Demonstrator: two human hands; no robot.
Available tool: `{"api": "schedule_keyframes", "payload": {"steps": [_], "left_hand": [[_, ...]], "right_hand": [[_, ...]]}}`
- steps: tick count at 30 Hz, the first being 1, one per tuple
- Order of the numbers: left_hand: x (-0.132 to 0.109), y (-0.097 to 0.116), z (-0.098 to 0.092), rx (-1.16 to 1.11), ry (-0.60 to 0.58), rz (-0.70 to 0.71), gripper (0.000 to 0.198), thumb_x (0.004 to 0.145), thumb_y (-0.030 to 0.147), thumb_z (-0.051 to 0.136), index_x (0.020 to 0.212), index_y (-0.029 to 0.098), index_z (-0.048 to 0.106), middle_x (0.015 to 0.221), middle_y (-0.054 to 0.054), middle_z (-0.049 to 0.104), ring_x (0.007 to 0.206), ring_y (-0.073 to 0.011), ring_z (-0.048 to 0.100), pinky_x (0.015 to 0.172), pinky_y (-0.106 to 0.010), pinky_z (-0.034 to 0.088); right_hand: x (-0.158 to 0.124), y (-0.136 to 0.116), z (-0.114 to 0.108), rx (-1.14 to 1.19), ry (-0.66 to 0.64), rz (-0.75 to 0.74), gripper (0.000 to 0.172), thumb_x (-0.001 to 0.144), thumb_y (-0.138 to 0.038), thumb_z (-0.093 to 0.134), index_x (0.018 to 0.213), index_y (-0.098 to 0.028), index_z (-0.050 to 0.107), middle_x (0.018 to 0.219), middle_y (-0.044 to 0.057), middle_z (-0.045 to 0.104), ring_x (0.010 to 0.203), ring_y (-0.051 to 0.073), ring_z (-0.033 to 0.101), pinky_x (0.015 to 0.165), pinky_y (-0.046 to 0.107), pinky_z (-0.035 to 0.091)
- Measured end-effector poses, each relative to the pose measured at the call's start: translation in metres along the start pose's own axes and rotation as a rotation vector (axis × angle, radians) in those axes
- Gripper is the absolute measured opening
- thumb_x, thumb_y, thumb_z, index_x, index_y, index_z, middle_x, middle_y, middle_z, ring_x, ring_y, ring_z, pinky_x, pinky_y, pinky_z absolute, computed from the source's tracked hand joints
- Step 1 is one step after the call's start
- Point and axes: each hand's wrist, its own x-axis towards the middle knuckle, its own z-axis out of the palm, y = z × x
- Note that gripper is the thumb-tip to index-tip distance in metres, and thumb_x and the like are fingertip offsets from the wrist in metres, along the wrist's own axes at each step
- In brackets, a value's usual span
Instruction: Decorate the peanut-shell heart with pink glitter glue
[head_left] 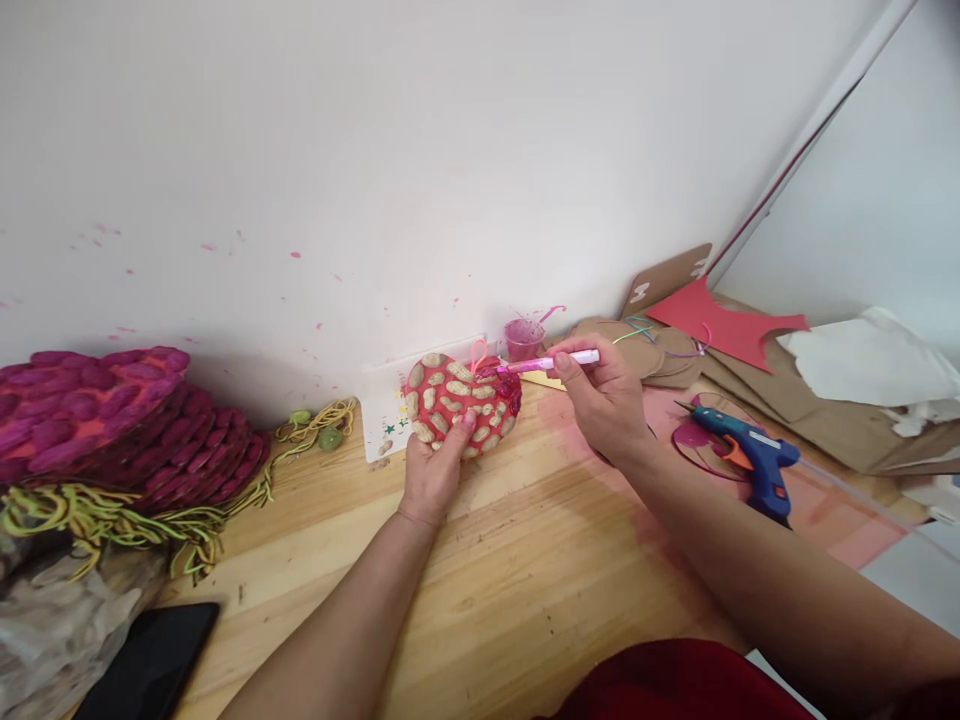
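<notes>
Red disc (461,405) w/ peanut shells stuck on it: where's it sit? (A)

Centre of the view, far side of the tabletop (525,570), close to the white wall. Stood up on edge, face toward the camera, low edge abt at the wood. (B)

Who's got it? (A)

Left hand (431,470). Fingers wrapped on the near, lower edge from below, one fingertip (469,420) lying on the front face. (B)

Right hand (604,400)? (A)

Just right of the disc, fingers pinched shut round a pink pen (547,363). Pen lies nearly level, tip pointing left and meeting the disc's upper-right part by a pink loop. Can't tell if the tip really touches. (B)

Other stuff? (A)

Pink cup (523,338) just behind the pen, vs. the wall. Blue glue gun (754,455) lying right of the right hand, apart from it. Cardboard pieces (660,350) and a red sheet (720,325) far right. Left: magenta padded stack (112,420) w/ yellow yarn (112,510) tangled round it. Black phone (150,665) near left, flat on the wood. (B)
</notes>
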Motion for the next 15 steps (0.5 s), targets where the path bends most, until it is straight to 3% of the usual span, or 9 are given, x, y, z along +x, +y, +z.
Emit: {"api": "schedule_keyframes", "payload": {"steps": [9,15], "left_hand": [[0.0,0.002,0.002,0.11,-0.043,0.055,0.045,0.081,0.044,0.08,0.117,0.017,0.074,0.125,-0.013,0.075,0.115,-0.0293,0.072,0.106,-0.046,0.054],[-0.003,0.006,0.0,0.327,-0.043,0.148,0.04,0.086,0.045,0.074,0.113,0.017,0.077,0.12,-0.01,0.078,0.115,-0.0277,0.071,0.109,-0.043,0.052]], "right_hand": [[-0.006,-0.007,0.002,-0.11,-0.051,-0.097,0.017,0.098,-0.04,0.061,0.097,-0.023,0.066,0.085,0.0,0.066,0.076,0.015,0.057,0.07,0.03,0.045],[-0.007,-0.012,0.004,-0.132,-0.055,-0.142,0.011,0.098,-0.033,0.061,0.097,-0.023,0.066,0.087,0.0,0.068,0.078,0.015,0.06,0.072,0.03,0.047]]}}
